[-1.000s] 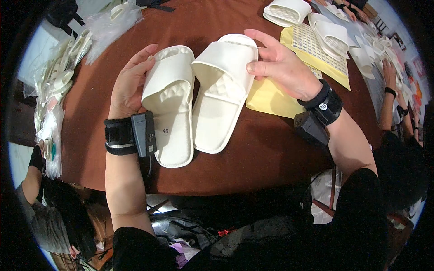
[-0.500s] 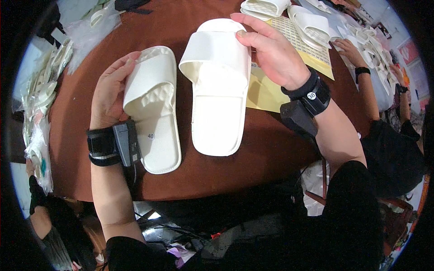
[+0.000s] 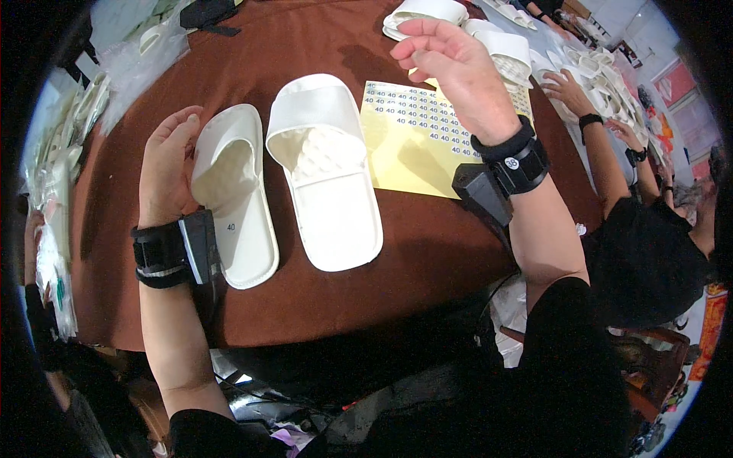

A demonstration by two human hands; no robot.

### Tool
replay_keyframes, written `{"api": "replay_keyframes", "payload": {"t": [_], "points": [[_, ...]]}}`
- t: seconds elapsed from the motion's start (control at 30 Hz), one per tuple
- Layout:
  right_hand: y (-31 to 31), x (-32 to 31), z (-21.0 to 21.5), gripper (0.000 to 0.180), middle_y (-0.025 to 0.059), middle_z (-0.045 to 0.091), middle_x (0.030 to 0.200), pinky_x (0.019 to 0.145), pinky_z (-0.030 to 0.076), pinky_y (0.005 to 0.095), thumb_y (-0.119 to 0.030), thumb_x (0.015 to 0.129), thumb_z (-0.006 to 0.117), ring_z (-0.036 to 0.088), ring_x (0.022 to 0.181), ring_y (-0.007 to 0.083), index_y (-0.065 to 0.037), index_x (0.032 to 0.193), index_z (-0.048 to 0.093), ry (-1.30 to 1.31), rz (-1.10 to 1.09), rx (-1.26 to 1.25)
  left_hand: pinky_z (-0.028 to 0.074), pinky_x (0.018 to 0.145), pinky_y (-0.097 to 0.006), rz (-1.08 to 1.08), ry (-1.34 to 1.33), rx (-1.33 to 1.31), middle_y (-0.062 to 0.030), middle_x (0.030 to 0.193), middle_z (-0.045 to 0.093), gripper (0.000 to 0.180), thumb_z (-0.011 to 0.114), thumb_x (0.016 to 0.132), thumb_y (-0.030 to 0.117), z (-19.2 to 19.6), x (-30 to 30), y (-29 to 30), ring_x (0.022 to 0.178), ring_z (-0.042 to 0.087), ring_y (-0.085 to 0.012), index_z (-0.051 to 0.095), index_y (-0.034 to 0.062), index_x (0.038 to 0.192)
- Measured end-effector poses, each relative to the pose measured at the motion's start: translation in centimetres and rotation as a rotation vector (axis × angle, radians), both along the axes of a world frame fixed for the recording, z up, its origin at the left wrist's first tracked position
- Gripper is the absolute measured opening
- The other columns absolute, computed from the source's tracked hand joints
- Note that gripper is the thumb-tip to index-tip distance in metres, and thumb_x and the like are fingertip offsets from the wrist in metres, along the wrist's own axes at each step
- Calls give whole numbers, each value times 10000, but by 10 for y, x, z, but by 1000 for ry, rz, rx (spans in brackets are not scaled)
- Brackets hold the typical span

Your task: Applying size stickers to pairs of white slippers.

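Note:
Two white open-toed slippers lie side by side on the brown-covered table. The left slipper has a small dark printed mark on its insole; the right slipper shows a plain heel area. My left hand rests along the left slipper's outer edge, fingers loosely bent and not wrapped round it. Above a yellow sheet of printed labels, my right hand is raised with its fingers apart and nothing visible in them. Part of the sheet is hidden beneath that hand and wrist.
Another pair of white slippers sits at the far right, behind my right hand. Bagged slippers line the table's left rim. A black item lies at the back. On the right, a co-worker's hand is near a heap of slippers.
My right hand has let go of the right slipper and moved over the label sheet. That slipper now lies on the table. My left hand has loosened from the left slipper's strap.

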State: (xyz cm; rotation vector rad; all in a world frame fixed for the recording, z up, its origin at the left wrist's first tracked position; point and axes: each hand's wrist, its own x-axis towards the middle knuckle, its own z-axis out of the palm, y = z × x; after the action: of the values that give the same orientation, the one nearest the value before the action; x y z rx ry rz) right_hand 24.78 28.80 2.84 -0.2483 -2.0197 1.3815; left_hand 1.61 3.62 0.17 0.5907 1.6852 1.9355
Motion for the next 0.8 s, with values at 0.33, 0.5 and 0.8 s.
{"api": "replay_keyframes", "payload": {"t": [0.33, 0.5, 0.8], "points": [[-11, 30, 14, 251, 59, 629, 862, 676, 463, 228, 23, 830, 469, 581, 764, 103, 18, 1065, 559, -151, -42, 317, 433, 845, -244, 214, 624, -151, -49, 993, 626, 211, 542, 911, 140, 19, -2, -5, 931, 559, -111, 627, -9, 1034], [-6, 42, -4, 201, 60, 629, 810, 661, 462, 229, 22, 828, 481, 577, 747, 93, 27, 1010, 567, -375, -3, 230, 432, 824, -221, 44, 561, 89, -40, 958, 641, 192, 545, 910, 120, 36, 30, -11, 894, 575, -95, 634, 2, 1032], [-6, 57, -26, 196, 114, 609, 797, 691, 486, 304, 2, 785, 535, 599, 743, 198, 19, 980, 552, -446, -5, 357, 442, 736, -221, -620, 503, -131, -19, 886, 628, 172, 574, 879, 64, 23, 87, 4, 802, 550, -74, 626, 3, 1030]]}}
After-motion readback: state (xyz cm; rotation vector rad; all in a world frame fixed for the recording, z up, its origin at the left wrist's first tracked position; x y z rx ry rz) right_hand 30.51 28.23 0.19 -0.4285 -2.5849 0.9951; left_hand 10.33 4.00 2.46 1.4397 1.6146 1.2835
